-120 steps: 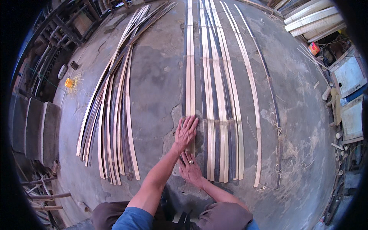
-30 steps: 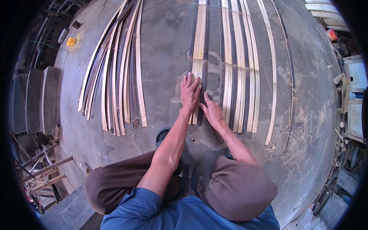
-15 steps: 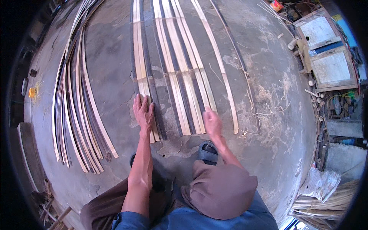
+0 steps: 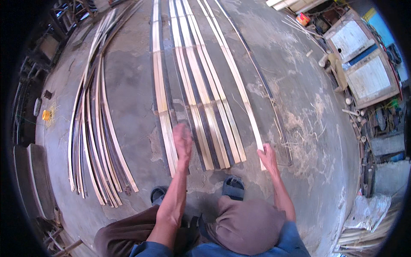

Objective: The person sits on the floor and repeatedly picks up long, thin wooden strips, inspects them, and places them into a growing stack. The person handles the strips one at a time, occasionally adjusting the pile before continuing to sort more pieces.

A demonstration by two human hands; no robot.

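Long split bamboo strips, pale and dark, lie lengthwise on the grey floor in front of me. My right hand (image 4: 269,157) pinches the near end of a single pale bamboo strip (image 4: 249,107), right of the middle group. Over the near end of the narrow left group of strips (image 4: 161,85) hovers my left hand (image 4: 183,140), its fingers smeared by motion. Whether it touches a strip I cannot tell. Between my hands is the wider middle group of strips (image 4: 213,124), pale and dark side by side, crossed by faint bands.
A loose bundle of strips (image 4: 110,128) fans out at the left. Farther right lies a thin dark strip (image 4: 259,73) with fibre shavings near it. A white-panelled wooden cabinet (image 4: 368,81) and a plastic bag (image 4: 367,210) are at the right edge. My sandalled feet (image 4: 233,187) are close to the strip ends.
My right hand has moved right from the middle group to the single strip and taken its end. My left hand has shifted right, off its flat rest on the left group. The view has tilted.
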